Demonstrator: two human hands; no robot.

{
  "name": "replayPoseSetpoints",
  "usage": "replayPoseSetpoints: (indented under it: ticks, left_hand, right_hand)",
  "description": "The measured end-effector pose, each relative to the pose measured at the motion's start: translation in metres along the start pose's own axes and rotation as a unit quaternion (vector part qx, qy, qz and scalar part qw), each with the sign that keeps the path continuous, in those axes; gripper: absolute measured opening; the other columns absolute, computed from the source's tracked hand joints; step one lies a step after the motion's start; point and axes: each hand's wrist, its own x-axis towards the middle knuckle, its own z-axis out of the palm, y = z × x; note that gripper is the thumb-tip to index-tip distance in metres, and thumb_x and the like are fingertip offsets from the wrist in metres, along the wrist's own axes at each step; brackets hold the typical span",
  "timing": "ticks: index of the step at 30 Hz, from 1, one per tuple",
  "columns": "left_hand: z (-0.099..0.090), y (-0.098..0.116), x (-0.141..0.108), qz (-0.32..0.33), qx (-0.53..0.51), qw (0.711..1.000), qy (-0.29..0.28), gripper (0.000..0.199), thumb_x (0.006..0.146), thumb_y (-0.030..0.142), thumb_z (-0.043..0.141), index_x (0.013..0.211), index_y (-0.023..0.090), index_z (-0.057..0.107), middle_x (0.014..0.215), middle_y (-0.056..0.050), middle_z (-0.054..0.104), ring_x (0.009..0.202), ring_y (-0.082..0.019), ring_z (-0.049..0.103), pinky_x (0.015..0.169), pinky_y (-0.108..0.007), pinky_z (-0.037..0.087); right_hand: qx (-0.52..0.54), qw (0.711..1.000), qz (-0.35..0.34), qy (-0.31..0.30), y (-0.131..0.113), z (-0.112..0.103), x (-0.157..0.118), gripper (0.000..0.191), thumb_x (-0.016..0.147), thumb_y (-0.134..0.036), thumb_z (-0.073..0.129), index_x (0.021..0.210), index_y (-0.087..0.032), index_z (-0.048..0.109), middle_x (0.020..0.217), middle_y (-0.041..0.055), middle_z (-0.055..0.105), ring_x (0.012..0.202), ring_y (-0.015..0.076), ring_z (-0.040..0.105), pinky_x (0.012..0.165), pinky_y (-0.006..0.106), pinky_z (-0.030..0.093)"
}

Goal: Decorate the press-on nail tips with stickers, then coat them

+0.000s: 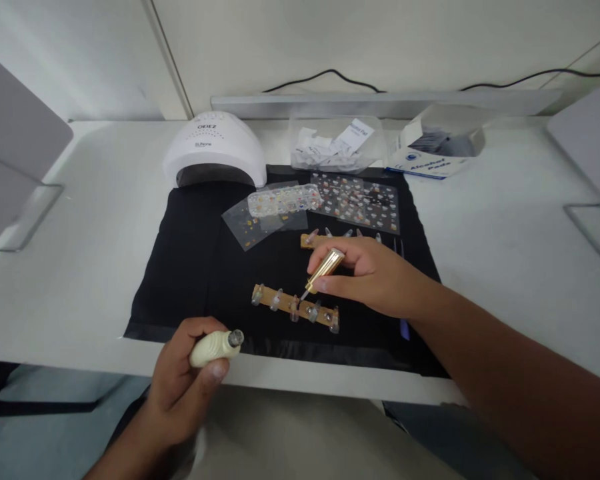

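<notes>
My left hand is wrapped round a pale cream bottle with an uncapped dark neck, in front of the table's near edge. Between the fingers of my right hand is a gold brush cap, tilted, its thin brush pointing down. The brush tip is at the middle nail tip on the near wooden strip, which holds several clear, decorated nail tips. Behind my right hand lies another wooden strip with more nail tips, partly hidden by the hand.
A black mat covers the table's middle. On it lie sticker sheets, a rhinestone case and purple tweezers. Behind stand a white lamp, a clear bin of packets and an alcohol pads box.
</notes>
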Motion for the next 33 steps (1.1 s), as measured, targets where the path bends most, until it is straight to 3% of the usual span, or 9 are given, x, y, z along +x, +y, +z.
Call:
replayPoseSetpoints:
  ticks: [6,17,26,33]
  left_hand:
    - [0.0003,-0.002,-0.0002,-0.007,0.004,1.0,0.009,0.025,0.092,0.041,0.069,0.104,0.019,0.07,0.085,-0.004,0.071,0.069,-0.018,0.062,0.06,-0.025,0.049]
    - [0.0015,-0.0056,-0.0012,0.017,-0.001,1.0,0.004,0.021,0.094,0.036,0.067,0.107,0.021,0.069,0.085,-0.003,0.07,0.067,-0.017,0.061,0.058,-0.024,0.048]
    - [0.0002,-0.0046,0.0005,0.022,-0.001,1.0,-0.02,0.02,0.095,0.035,0.067,0.112,0.024,0.067,0.089,-0.001,0.07,0.071,-0.015,0.062,0.062,-0.022,0.05]
    - [-0.0009,-0.0044,-0.0004,0.018,-0.001,1.0,-0.023,0.02,0.095,0.035,0.067,0.112,0.024,0.067,0.09,-0.002,0.07,0.073,-0.015,0.062,0.064,-0.023,0.05]
  right_hand:
    - [0.003,1.0,0.013,-0.02,-0.0026,0.0023,-0.0013,0.011,0.074,-0.03,0.071,0.079,-0.021,0.067,0.069,-0.0012,0.068,0.063,0.0164,0.064,0.06,0.03,0.047]
    - [0.039,0.998,0.011,0.047,-0.0012,0.0018,-0.0019,0.011,0.076,-0.032,0.07,0.08,-0.023,0.065,0.074,-0.0003,0.066,0.069,0.0175,0.063,0.065,0.032,0.048]
    - [0.05,0.999,0.009,-0.006,-0.0001,0.0048,-0.0004,0.012,0.072,-0.032,0.072,0.078,-0.022,0.067,0.068,-0.0012,0.066,0.063,0.0165,0.062,0.06,0.031,0.047]
    - [0.048,0.998,0.015,0.042,0.0,0.0044,0.0007,0.01,0.076,-0.03,0.069,0.079,-0.022,0.064,0.071,-0.0013,0.065,0.066,0.0158,0.061,0.062,0.031,0.046]
